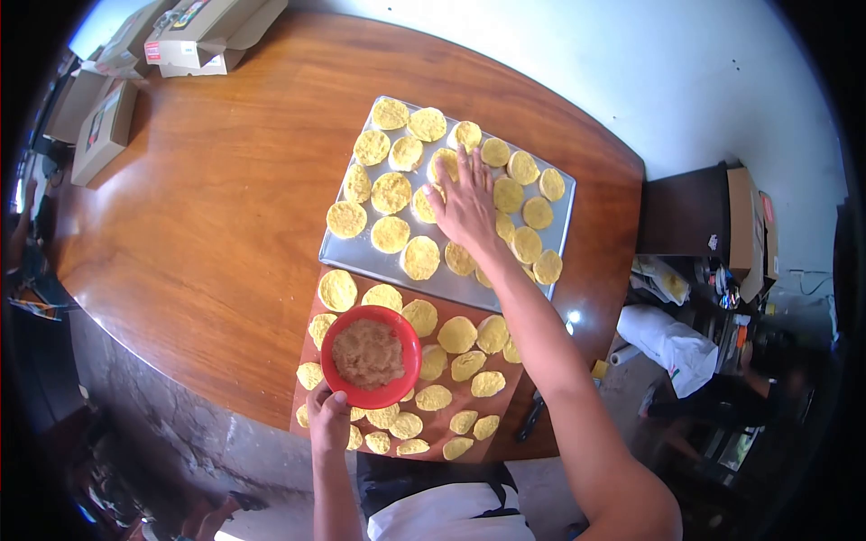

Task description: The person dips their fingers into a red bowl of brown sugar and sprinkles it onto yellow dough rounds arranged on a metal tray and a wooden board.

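Observation:
My left hand [329, 415] grips the near rim of a red bowl [415, 347], thumb on top. A brown, crumbly or pasty filling [368, 352] lies inside it. Over the metal baking tray [338, 252], my right hand [467, 207] stretches out with its fingers extended, fingertips at the yellow cake rounds [444, 165] near the tray's middle. Thick rounds with rough yellow tops stand in loose rows there. Below the bowl, a reddish-brown board [451, 392] carries thinner yellow cut slices [434, 398]; the bowl hides some of these.
A dark-handled knife [532, 417] lies right of the board. Cardboard boxes [104, 131] sit at the wooden table's [216, 207] far left. Right of the table are a dark cabinet [686, 212] and a white sack [667, 343]. Another person [32, 243] is partly visible at the left edge.

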The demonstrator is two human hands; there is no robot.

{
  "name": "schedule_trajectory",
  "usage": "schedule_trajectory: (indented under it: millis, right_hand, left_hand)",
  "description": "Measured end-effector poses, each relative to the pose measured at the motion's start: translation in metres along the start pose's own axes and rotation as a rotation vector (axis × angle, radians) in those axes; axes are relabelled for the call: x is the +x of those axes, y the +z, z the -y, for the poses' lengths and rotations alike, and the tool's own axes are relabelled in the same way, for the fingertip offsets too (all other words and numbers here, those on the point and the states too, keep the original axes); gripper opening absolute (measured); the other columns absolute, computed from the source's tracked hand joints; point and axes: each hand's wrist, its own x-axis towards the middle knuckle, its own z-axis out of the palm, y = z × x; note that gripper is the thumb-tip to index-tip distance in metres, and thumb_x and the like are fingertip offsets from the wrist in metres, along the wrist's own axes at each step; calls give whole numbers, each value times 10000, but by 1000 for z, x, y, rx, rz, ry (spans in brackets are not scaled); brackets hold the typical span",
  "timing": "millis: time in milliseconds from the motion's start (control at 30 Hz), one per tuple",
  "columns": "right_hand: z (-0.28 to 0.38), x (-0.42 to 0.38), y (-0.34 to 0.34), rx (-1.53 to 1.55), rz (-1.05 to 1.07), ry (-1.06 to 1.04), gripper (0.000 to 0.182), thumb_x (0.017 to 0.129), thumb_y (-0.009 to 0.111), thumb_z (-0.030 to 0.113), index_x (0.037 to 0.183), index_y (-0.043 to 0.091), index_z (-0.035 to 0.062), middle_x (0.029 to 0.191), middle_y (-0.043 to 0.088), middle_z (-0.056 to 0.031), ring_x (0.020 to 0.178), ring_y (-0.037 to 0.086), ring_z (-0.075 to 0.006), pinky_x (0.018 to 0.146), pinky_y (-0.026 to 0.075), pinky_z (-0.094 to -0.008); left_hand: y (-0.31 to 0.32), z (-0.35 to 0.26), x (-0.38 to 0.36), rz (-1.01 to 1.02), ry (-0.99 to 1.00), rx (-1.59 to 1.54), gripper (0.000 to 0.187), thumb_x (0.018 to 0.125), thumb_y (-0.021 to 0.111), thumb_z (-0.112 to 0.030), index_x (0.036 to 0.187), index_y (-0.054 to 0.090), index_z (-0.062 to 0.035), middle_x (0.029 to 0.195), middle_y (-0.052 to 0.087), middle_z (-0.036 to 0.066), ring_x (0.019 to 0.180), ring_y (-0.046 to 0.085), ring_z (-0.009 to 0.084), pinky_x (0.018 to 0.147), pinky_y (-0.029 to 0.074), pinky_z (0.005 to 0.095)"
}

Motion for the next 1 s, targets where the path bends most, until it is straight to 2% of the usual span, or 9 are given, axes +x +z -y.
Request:
schedule_trajectory:
  millis: [567, 667, 733, 833, 967, 1000]
  right_hand:
    - [-15, 1, 1, -7, 80, 102, 602, 1022, 378, 525, 1474, 477, 140, 1605, 229, -242, 1500, 158, -436, 1194, 147, -590]
    - [-24, -4, -10, 71, 4, 175, 603, 1024, 375, 520, 1460, 493, 121, 1604, 229, -244, 1500, 155, -438, 1194, 148, -587]
    - [-44, -9, -22, -54, -56, 276, 612, 1026, 363, 518, 1446, 510, 98, 1601, 224, -255, 1497, 150, -447, 1196, 153, -583]
    - [-66, -10, -24, -119, -38, 345, 619, 1028, 354, 517, 1434, 522, 81, 1595, 223, -269, 1494, 147, -459, 1193, 163, -585]
    - [-72, -10, -18, -103, 3, 310, 615, 1028, 360, 509, 1447, 506, 84, 1598, 213, -275, 1495, 130, -469, 1192, 147, -591]
    - [-71, -12, -18, -102, 4, 316, 615, 1028, 360, 509, 1447, 506, 84, 1598, 213, -275, 1495, 130, -469, 1192, 147, -591]
  left_hand:
    - [-2, 3, -2, 12, 11, -46, 488, 864, 675, -171, 1251, 556, 102, 1245, 639, 191, 1159, 630, 271, 1046, 485, 394]
    - [-2, 5, -3, 27, 4, -57, 481, 864, 678, -171, 1240, 562, 105, 1244, 641, 188, 1160, 630, 269, 1050, 481, 394]
    - [1, 5, -2, -10, 30, -2, 554, 848, 725, -249, 1214, 568, 136, 1167, 657, 184, 1065, 645, 240, 971, 498, 363]
    - [6, 2, 0, -3, 24, 2, 545, 845, 722, -240, 1210, 570, 135, 1159, 660, 184, 1062, 649, 243, 978, 499, 370]
    - [7, 5, 3, 4, 21, 14, 537, 847, 717, -227, 1213, 568, 137, 1171, 657, 188, 1066, 652, 251, 988, 501, 378]
    - [8, 5, 2, 20, 7, 15, 524, 851, 699, -220, 1217, 568, 132, 1207, 647, 196, 1118, 638, 263, 1028, 479, 386]
